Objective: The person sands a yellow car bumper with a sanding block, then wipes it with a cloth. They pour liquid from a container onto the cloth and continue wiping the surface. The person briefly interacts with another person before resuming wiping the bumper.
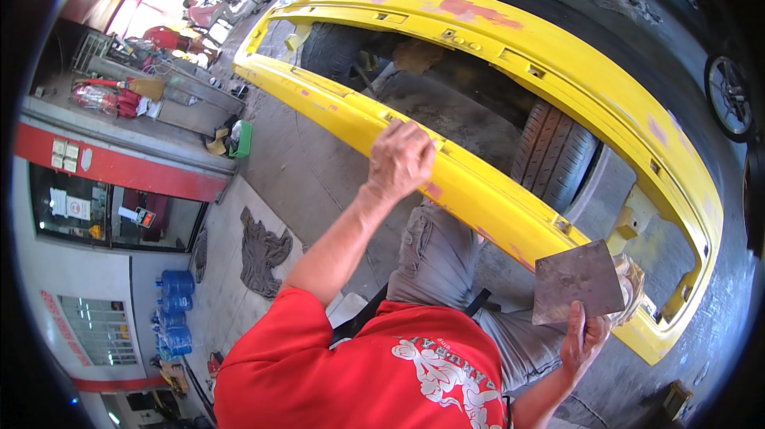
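Observation:
A large yellow bumper (478,7) with pink-red patches stretches diagonally across the view. My left hand (402,154) has its fingers curled over the upper edge of the bumper's long lower bar, gripping it. My right hand (586,333) holds a dark, square, flat sheet (575,274) by its lower edge, thumb on its face, close to the bumper's right end. A crumpled tan item (632,286) shows behind the sheet, partly hidden.
A tyre (550,158) lies beyond the bar inside the bumper's opening. Dark cloth (263,250) and blue water jugs (175,305) are at left, with a cluttered metal bench (183,106) and green box (239,138). A person (203,15) is in the distance.

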A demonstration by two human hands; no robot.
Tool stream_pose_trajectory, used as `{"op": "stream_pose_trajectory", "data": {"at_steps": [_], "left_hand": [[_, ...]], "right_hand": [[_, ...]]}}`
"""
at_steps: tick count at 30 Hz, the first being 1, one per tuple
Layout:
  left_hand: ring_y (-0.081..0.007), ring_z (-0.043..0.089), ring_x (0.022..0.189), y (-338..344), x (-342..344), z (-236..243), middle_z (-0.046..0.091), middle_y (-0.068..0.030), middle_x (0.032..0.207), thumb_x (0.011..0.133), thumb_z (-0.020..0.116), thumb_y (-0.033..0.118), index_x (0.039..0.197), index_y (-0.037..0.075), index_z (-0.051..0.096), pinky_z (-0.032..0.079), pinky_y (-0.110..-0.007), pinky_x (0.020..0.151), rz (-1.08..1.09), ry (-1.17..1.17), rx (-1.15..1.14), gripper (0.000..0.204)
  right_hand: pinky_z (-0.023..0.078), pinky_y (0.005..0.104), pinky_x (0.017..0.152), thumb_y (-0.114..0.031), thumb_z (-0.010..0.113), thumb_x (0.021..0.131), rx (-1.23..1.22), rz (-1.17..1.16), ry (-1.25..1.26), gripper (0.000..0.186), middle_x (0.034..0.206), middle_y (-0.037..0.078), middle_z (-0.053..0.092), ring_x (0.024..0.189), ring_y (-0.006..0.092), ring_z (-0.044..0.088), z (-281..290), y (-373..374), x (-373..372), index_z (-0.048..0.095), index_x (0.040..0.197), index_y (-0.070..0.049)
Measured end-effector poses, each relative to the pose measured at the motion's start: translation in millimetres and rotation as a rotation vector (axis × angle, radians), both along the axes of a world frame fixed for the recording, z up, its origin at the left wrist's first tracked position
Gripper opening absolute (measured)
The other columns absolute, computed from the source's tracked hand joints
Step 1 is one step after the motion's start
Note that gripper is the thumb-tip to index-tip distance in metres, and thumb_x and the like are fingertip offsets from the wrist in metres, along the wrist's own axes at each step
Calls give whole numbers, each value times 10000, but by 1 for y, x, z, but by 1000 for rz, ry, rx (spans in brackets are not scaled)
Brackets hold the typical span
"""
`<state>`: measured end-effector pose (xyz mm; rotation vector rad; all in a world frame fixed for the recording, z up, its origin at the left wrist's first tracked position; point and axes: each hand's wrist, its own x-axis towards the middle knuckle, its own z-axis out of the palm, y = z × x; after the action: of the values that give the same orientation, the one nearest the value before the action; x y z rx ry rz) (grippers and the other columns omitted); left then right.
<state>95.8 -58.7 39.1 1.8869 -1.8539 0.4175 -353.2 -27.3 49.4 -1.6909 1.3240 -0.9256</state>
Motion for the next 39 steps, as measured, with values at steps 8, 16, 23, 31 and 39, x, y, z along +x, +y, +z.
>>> {"op": "stream_pose_trajectory", "data": {"at_steps": [8, 16, 23, 31, 39], "left_hand": [[-267, 645, 943, -5, -149, 1, 682, -86, 930, 909, 762, 183, 878, 65, 727, 526, -422, 884, -225, 162, 96, 127], [-249, 595, 1003, -5, -162, -4, 614, -33, 941, 919, 755, 247, 883, 116, 704, 497, -407, 920, -401, 261, 101, 145], [-255, 648, 963, 11, -47, 7, 671, -64, 923, 962, 739, 272, 904, 94, 740, 528, -402, 932, -136, 22, 57, 187], [-325, 716, 1126, 31, 95, 14, 771, -139, 1136, 1028, 685, 272, 1079, 5, 757, 574, -443, 1030, 286, -68, 80, 282], [-467, 453, 1503, 44, 100, -16, 541, -307, 1547, 1120, 500, 437, 1432, -130, 586, 339, -482, 1282, 467, -36, 134, 653]], "right_hand": [[493, 416, 814, -146, 701, 1008, 24, 64, -47, 208, 887, 166, 736, 837, 309, 668, 0, 6, -10, 737, 932, 45], [503, 458, 751, -112, 678, 1004, -177, -45, 108, 186, 932, 219, 751, 804, 377, 687, -17, 15, -29, 748, 955, 53], [635, 465, 717, -55, 602, 1062, -462, 108, 280, 254, 1091, 231, 768, 859, 395, 761, -62, 3, -86, 704, 1293, -28], [634, 468, 732, 12, 507, 1082, -760, 101, 409, 256, 1072, 231, 771, 870, 401, 762, -74, -21, -111, 712, 1233, 37], [635, 467, 739, -3, 504, 1089, -839, 164, 442, 256, 1077, 228, 772, 876, 401, 763, -54, -32, -85, 715, 1229, 35]]}}
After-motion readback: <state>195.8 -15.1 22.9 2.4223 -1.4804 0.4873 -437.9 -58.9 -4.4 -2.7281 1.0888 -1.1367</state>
